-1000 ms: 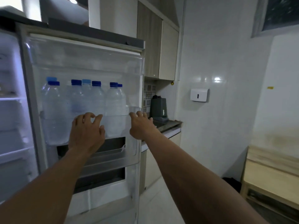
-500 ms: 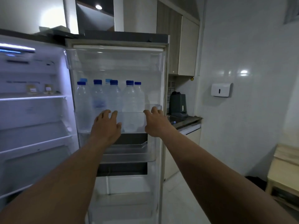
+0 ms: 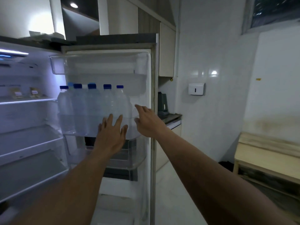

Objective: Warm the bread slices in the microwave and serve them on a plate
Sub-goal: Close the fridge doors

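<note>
The fridge door (image 3: 146,65) stands wide open in front of me, its inner side facing me. My left hand (image 3: 112,133) is spread flat in front of the door shelf that holds several blue-capped water bottles (image 3: 90,109). My right hand (image 3: 146,122) is open at the right end of that shelf, fingers pointing at the door. Neither hand holds anything. Two small packets (image 3: 26,92) sit on an upper shelf inside the lit fridge at the left; I cannot tell what they are. No bread, microwave or plate is in view.
Fridge shelves (image 3: 27,143) fill the left. Behind the door, a counter (image 3: 172,117) carries a dark appliance (image 3: 162,104). A white dispenser (image 3: 196,89) hangs on the tiled wall. A low wooden bench (image 3: 267,158) stands at the right, with open floor (image 3: 175,192) between.
The view has swung left, so more of the fridge interior shows. Both hands have come off the door shelf's edge and now have their fingers spread.
</note>
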`<state>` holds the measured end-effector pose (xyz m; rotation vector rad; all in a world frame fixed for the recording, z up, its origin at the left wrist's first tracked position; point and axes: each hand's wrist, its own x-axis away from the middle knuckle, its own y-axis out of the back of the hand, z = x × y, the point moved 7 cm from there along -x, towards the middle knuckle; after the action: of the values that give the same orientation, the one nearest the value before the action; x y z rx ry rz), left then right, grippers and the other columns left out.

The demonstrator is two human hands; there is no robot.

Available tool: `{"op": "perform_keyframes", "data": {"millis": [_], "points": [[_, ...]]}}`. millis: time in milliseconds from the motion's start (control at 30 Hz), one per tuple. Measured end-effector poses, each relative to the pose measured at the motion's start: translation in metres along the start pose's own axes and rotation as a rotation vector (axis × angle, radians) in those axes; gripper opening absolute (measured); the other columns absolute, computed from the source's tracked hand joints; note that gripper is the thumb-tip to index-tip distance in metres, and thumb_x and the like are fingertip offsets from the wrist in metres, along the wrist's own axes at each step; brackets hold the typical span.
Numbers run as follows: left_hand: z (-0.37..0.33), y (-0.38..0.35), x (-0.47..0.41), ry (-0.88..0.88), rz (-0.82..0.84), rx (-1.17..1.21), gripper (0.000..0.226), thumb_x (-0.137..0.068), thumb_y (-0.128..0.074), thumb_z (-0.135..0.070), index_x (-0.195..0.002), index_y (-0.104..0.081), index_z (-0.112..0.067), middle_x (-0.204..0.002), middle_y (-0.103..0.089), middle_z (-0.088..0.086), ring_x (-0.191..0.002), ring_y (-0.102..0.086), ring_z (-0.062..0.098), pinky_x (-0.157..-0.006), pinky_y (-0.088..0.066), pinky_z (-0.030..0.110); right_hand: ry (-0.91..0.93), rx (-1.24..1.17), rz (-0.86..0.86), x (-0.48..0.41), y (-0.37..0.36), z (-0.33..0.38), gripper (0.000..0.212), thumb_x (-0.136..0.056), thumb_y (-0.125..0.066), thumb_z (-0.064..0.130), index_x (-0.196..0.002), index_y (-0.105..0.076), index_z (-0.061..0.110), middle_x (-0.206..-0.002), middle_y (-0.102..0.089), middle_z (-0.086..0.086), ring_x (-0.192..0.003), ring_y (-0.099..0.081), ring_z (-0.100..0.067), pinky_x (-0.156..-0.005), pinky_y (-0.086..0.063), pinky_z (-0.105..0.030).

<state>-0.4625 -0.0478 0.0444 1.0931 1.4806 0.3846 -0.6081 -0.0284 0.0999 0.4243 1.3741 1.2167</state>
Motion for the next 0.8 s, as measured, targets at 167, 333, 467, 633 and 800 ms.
{"op": "perform_keyframes", "data": {"millis": [167, 333, 467, 633, 800], "points": [[-0.019, 0.017, 0.023, -0.06, -0.091, -0.068, 0.062, -0.104, -0.017, -0.051, -0.15, -0.042, -0.019, -0.158, -0.036, 0.016, -0.149, -0.024, 0.036, -0.12, -0.018, 0.059, 0.023, 0.071, -0.174, 0.015, 0.029, 0.002, 0.061, -0.102, -0.043, 0.026, -0.155, -0.016, 0.011, -0.16, -0.021, -0.016, -0.147, -0.019, -0.034, -0.119, -0.022, -0.052], [-0.009, 0.037, 0.049, 0.025, -0.15, -0.162, 0.056, -0.098, -0.033, -0.045, -0.144, -0.051, -0.018, -0.148, -0.049, 0.015, -0.142, -0.033, 0.039, -0.116, -0.022, 0.064, -0.011, 0.004, -0.184, 0.025, 0.03, 0.006, 0.066, -0.1, -0.045, 0.024, -0.156, -0.009, 0.014, -0.162, -0.011, -0.021, -0.149, -0.01, -0.037, -0.12, -0.016, -0.055], [0.014, 0.062, 0.072, 0.091, -0.186, -0.229, 0.055, -0.097, -0.033, -0.044, -0.143, -0.049, -0.02, -0.143, -0.051, 0.016, -0.141, -0.034, 0.038, -0.115, -0.025, 0.062, 0.002, -0.125, -0.13, 0.026, 0.014, 0.021, 0.065, -0.099, -0.039, 0.029, -0.155, -0.008, 0.017, -0.16, -0.016, -0.019, -0.148, -0.014, -0.037, -0.118, -0.019, -0.058], [0.045, 0.091, 0.096, 0.154, -0.218, -0.273, 0.046, -0.103, -0.039, -0.038, -0.144, -0.048, -0.019, -0.146, -0.048, 0.017, -0.143, -0.033, 0.038, -0.114, -0.027, 0.061, 0.073, -0.279, -0.134, 0.02, 0.003, 0.04, 0.052, -0.091, -0.037, 0.024, -0.141, -0.024, 0.017, -0.138, -0.039, -0.015, -0.123, -0.044, -0.036, -0.102, -0.04, -0.061], [0.064, 0.111, 0.113, 0.272, -0.193, -0.292, 0.052, -0.105, -0.034, -0.041, -0.152, -0.037, -0.018, -0.157, -0.032, 0.019, -0.148, -0.023, 0.036, -0.121, -0.018, 0.055, 0.099, -0.398, -0.001, 0.02, -0.011, 0.066, 0.08, -0.092, -0.028, 0.048, -0.156, 0.0, 0.01, -0.154, -0.029, -0.018, -0.132, -0.041, -0.036, -0.112, -0.034, -0.053]]}}
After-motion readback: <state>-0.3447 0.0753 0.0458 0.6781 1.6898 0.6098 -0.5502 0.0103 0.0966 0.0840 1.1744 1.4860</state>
